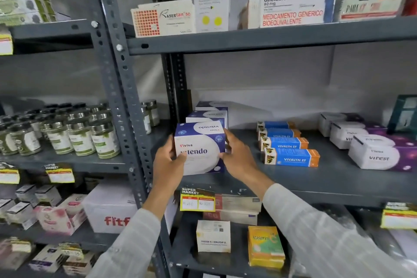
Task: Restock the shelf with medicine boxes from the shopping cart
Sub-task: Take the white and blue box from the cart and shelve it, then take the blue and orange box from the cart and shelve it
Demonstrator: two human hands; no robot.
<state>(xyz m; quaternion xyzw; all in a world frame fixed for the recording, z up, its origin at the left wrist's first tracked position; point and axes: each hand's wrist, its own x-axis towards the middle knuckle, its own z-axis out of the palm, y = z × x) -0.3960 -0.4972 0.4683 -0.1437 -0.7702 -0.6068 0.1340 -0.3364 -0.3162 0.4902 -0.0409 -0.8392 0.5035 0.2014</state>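
A blue-and-white Vitendo medicine box (200,149) stands at the front left of the grey middle shelf (316,178). My left hand (167,160) grips its left side and my right hand (239,156) grips its right side. Behind it, a row of matching Vitendo boxes (208,117) runs toward the back wall. The shopping cart is out of view.
Blue-and-orange Vivalyn EF boxes (291,157) and white-purple Virest boxes (381,157) fill the shelf's right part. A grey upright post (126,101) stands just left of the box. Jars (79,135) fill the left bay. Other boxes stand on the shelves above and below.
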